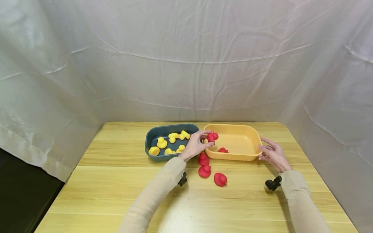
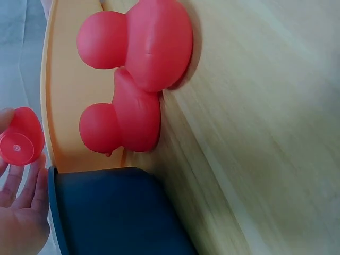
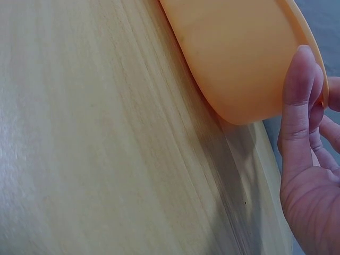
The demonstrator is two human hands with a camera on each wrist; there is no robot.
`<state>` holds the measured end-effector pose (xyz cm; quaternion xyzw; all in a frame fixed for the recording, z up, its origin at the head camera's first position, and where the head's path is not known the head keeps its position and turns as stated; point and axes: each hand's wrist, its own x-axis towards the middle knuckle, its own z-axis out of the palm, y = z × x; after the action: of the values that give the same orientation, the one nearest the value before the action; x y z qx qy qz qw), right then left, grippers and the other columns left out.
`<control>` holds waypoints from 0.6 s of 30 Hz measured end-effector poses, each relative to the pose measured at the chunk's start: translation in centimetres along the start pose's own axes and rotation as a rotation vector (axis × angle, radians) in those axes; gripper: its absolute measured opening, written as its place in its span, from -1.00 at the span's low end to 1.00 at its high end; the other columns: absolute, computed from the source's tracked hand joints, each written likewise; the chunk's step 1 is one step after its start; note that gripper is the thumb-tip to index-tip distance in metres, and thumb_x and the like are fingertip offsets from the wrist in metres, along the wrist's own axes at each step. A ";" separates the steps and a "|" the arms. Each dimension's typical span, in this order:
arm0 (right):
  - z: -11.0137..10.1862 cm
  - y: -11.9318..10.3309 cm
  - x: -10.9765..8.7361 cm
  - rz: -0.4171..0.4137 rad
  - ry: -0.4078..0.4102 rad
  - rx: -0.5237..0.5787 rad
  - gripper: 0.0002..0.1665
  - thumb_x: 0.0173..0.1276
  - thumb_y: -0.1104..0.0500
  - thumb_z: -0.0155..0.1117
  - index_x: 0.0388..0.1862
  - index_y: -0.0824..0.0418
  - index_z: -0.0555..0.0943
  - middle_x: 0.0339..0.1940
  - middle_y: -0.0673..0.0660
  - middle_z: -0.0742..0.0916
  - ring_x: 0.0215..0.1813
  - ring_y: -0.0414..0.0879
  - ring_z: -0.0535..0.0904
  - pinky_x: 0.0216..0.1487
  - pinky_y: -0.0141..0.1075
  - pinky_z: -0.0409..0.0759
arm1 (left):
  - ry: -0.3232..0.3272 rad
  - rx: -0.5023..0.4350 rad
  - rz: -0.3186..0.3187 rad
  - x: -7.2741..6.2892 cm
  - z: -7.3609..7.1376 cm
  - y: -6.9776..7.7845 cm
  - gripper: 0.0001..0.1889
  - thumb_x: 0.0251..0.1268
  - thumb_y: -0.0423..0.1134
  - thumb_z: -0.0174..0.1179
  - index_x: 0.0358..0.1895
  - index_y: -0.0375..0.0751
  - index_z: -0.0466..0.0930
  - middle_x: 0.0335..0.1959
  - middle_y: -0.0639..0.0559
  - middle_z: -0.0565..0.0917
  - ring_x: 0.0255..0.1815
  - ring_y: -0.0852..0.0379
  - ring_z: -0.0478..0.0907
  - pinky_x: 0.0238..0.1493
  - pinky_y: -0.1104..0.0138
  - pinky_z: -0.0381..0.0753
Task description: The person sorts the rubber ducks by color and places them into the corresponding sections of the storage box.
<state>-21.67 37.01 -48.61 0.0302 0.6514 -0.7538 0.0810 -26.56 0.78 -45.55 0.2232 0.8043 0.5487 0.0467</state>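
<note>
My left hand (image 1: 194,145) pinches a red rubber duck (image 1: 211,137) between thumb and fingers, over the left end of the orange bin (image 1: 231,156). In the left wrist view the held duck (image 2: 22,137) shows its round, flat underside. At the bin's right end, my right hand (image 1: 273,153) grips the rim, with the thumb (image 3: 298,101) on the near side and the fingers partly hidden behind. Another red duck (image 1: 222,150) lies inside the orange bin near its front wall. Three more red ducks, one of them (image 1: 220,179) set apart, sit on the table before it.
A dark blue bin (image 1: 157,158) holding several yellow ducks (image 1: 162,142) stands directly left of the orange one. Both are near the back of the wooden table (image 1: 110,181). Pale cloth (image 1: 192,81) hangs behind and at the sides. Each wrist bears a small black device (image 1: 273,183).
</note>
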 end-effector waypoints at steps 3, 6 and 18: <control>0.0 0.0 0.0 -0.001 0.001 -0.002 -0.33 0.49 0.29 0.21 0.51 0.16 0.23 -0.35 -0.03 0.70 -0.45 -0.17 0.67 -0.37 -0.37 0.77 | 0.004 -0.016 0.011 0.0 0.0 0.1 -0.44 0.27 -0.22 0.39 0.34 -0.16 0.52 0.30 -0.15 0.56 0.26 -0.19 0.59 0.30 -0.01 0.64; 0.0 -0.1 0.0 -0.001 0.002 -0.009 -0.30 0.49 0.29 0.21 0.53 0.19 0.20 -0.34 -0.03 0.70 -0.45 -0.17 0.67 -0.36 -0.37 0.77 | 0.015 -0.033 0.036 0.0 -0.1 0.1 -0.45 0.28 -0.24 0.38 0.34 -0.17 0.52 0.34 -0.13 0.53 0.30 -0.18 0.57 0.37 0.04 0.60; 0.1 0.0 -0.1 -0.005 0.005 -0.011 -0.27 0.49 0.29 0.22 0.55 0.21 0.19 -0.33 -0.02 0.71 -0.45 -0.17 0.68 -0.36 -0.36 0.78 | 0.003 -0.091 0.082 -1.6 -1.1 0.0 -0.48 0.28 -0.30 0.38 0.31 -0.26 0.52 0.29 -0.26 0.56 0.29 -0.30 0.56 0.38 -0.15 0.53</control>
<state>-21.58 36.93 -48.62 0.0302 0.6559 -0.7502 0.0776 -25.50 -0.81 -45.39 0.2529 0.7688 0.5864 0.0329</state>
